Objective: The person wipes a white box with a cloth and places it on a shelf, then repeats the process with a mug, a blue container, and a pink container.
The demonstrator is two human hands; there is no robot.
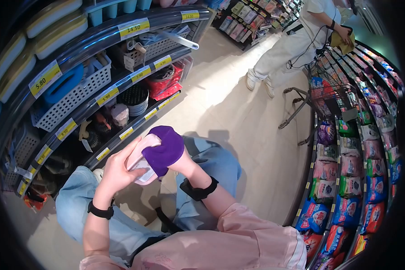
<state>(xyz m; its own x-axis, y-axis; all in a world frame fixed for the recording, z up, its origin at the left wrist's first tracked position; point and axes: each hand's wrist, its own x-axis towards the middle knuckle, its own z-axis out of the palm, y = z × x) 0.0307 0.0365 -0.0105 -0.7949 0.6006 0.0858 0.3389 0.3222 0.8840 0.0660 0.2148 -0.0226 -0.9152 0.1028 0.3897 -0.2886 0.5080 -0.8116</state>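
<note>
Before my body, my left hand [120, 166] is closed round a pale pink and white container-like item [142, 177]; its exact kind I cannot make out. A purple cloth [166, 150] lies against the item's upper right side. Behind and under that cloth is my right hand [183, 164], its fingers hidden by the fabric, so the cloth seems wrapped over them. Both hands meet at the item, just right of the lower shelf edge.
On the left, a curved shelf holds a white perforated basket [74, 96], brushes, pots and yellow price tags [134, 28]. Packed detergent bags [315, 215] fill the right shelf. A shopping cart [330, 96] and another person in white [288, 49] stand ahead on the pale floor [267, 135].
</note>
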